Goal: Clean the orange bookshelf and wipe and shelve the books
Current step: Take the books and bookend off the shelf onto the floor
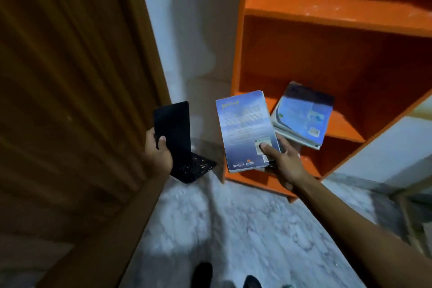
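The orange bookshelf [327, 7] stands on the right, with bare, dusty upper shelves. My right hand [281, 161] grips a blue paperback book [245, 128] by its lower corner, back cover up, in front of the shelf's left side. Behind it a small stack of blue books [304, 114] lies flat on a lower shelf, overhanging the front edge. My left hand [157, 152] holds a black L-shaped metal bookend [174, 128] by its upright plate, left of the shelf, above the floor. Its dusty base points toward the shelf.
A brown wooden door [70, 77] fills the left side. A pale wall runs between door and shelf. The floor [233, 229] is grey-white marbled tile. My dark shoes show at the bottom edge. A white surface juts in at the right.
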Motion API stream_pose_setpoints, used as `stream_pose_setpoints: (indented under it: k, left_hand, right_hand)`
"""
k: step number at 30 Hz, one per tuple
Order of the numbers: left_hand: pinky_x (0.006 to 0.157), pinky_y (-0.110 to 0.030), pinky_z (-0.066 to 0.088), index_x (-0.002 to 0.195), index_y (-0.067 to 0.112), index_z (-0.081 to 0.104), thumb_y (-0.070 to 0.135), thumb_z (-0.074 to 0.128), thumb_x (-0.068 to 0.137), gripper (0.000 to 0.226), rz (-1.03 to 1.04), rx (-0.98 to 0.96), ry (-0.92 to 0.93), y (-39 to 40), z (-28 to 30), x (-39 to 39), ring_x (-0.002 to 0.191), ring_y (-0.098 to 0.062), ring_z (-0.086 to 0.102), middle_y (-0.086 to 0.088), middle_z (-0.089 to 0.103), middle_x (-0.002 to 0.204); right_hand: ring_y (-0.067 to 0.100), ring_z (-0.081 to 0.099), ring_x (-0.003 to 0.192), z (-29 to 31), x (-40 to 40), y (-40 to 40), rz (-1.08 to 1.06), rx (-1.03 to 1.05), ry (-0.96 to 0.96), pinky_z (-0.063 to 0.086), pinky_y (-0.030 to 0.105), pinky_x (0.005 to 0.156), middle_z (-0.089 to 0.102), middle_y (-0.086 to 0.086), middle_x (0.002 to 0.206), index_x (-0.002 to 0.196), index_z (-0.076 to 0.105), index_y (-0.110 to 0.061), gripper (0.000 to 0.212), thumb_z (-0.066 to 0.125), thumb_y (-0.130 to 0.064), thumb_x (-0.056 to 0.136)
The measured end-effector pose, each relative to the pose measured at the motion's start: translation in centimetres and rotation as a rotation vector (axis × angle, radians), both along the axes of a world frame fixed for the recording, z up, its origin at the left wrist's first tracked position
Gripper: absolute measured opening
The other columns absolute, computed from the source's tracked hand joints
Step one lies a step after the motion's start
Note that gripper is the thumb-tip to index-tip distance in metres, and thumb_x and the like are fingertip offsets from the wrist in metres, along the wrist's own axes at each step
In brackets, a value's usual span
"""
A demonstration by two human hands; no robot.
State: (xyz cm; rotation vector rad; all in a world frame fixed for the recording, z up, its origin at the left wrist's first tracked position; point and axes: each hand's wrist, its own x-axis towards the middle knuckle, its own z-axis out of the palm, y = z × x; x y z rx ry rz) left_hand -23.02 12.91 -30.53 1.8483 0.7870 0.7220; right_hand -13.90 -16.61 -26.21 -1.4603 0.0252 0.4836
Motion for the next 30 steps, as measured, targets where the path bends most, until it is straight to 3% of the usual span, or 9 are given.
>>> stream_pose_setpoints:
  k: [5, 10, 13, 18, 22, 24, 26, 28, 30]
  left_hand:
    - [0.110, -0.024, 0.024, 0.150, 0.004, 0.035, 0.021, 0.052, 0.103, 0.053, 0.249, -0.080, 0.152, -3.4, -7.6, -2.0, 0.140, -0.035, 0.035, -0.016, 0.037, 0.155]
    - [0.108, -0.027, 0.034, 0.145, 0.003, 0.044, 0.009, 0.050, 0.103, 0.043, 0.133, -0.017, 0.167, -4.0, -19.9, -3.7, 0.136, -0.035, 0.045, -0.018, 0.048, 0.147]
    - [0.102, -0.012, 0.030, 0.140, -0.004, 0.048, 0.001, 0.052, 0.100, 0.040, 0.133, 0.018, 0.202, -4.8, -27.2, -4.2, 0.131, -0.032, 0.048, -0.020, 0.052, 0.142]
    - [0.100, -0.036, 0.045, 0.134, 0.002, 0.055, 0.004, 0.055, 0.098, 0.036, 0.104, -0.037, 0.291, -4.8, -42.7, -4.9, 0.119, -0.036, 0.058, -0.021, 0.062, 0.128]
    - [0.094, -0.033, 0.047, 0.130, 0.008, 0.059, 0.005, 0.051, 0.099, 0.032, 0.078, -0.054, 0.336, -5.0, -53.5, -4.7, 0.116, -0.031, 0.059, -0.016, 0.064, 0.123]
    - [0.090, -0.032, 0.049, 0.127, 0.010, 0.060, 0.005, 0.051, 0.099, 0.030, 0.064, -0.054, 0.318, -5.0, -57.7, -4.1, 0.112, -0.030, 0.061, -0.016, 0.066, 0.120]
    - [0.082, -0.021, 0.045, 0.124, 0.007, 0.059, 0.004, 0.051, 0.099, 0.027, 0.038, -0.039, 0.303, -5.0, -61.5, -3.3, 0.105, -0.023, 0.061, -0.015, 0.067, 0.117]
    - [0.076, -0.014, 0.040, 0.122, 0.004, 0.059, 0.004, 0.052, 0.099, 0.024, 0.015, -0.038, 0.277, -4.9, -64.8, -2.5, 0.098, -0.017, 0.058, -0.015, 0.067, 0.113]
    - [0.075, -0.018, 0.041, 0.120, 0.005, 0.057, 0.004, 0.051, 0.099, 0.023, -0.004, -0.069, 0.260, -4.7, -67.6, -1.8, 0.096, -0.018, 0.058, -0.011, 0.066, 0.108]
  right_hand:
    - [0.022, 0.071, 0.070, -10.1, -0.8, 0.6, 0.083, -0.114, 0.241, 0.058, 0.036, 0.058, 0.072, 0.008, 0.103, 0.119, 0.061, -0.022, 0.027, 0.062, -0.009, 0.095]
    - [0.032, 0.069, 0.081, -23.3, -3.0, 0.3, 0.036, -0.204, 0.485, 0.060, 0.054, 0.080, 0.071, 0.016, 0.106, 0.126, 0.053, -0.017, 0.032, 0.063, -0.011, 0.096]
    - [0.030, 0.069, 0.078, -31.8, -4.5, -0.1, -0.026, -0.237, 0.608, 0.058, 0.056, 0.084, 0.070, 0.014, 0.097, 0.127, 0.053, -0.012, 0.031, 0.061, -0.010, 0.097]
    - [0.036, 0.060, 0.082, -46.1, -6.3, -0.3, -0.143, -0.264, 0.729, 0.046, 0.070, 0.094, 0.064, 0.031, 0.109, 0.126, 0.050, -0.008, 0.030, 0.059, -0.005, 0.098]
    - [0.030, 0.047, 0.071, -57.0, -6.6, -0.7, -0.229, -0.275, 0.776, 0.033, 0.079, 0.095, 0.053, 0.045, 0.118, 0.133, 0.046, -0.010, 0.042, 0.061, -0.004, 0.095]
    - [0.032, 0.051, 0.074, -61.6, -6.8, -0.6, -0.271, -0.247, 0.762, 0.041, 0.075, 0.093, 0.059, 0.037, 0.105, 0.133, 0.046, -0.011, 0.041, 0.062, -0.007, 0.095]
    - [0.032, 0.052, 0.076, -65.7, -7.0, -0.4, -0.323, -0.203, 0.723, 0.055, 0.059, 0.081, 0.058, 0.021, 0.092, 0.130, 0.047, -0.013, 0.037, 0.062, -0.010, 0.096]
    - [0.025, 0.046, 0.067, -69.3, -7.3, -0.2, -0.367, -0.141, 0.710, 0.043, 0.037, 0.062, 0.050, 0.014, 0.080, 0.122, 0.048, -0.018, 0.029, 0.060, -0.009, 0.096]
    - [0.022, 0.043, 0.060, -72.6, -7.7, 0.1, -0.387, -0.119, 0.696, 0.034, 0.031, 0.057, 0.048, 0.011, 0.076, 0.107, 0.050, -0.021, 0.019, 0.058, -0.008, 0.097]
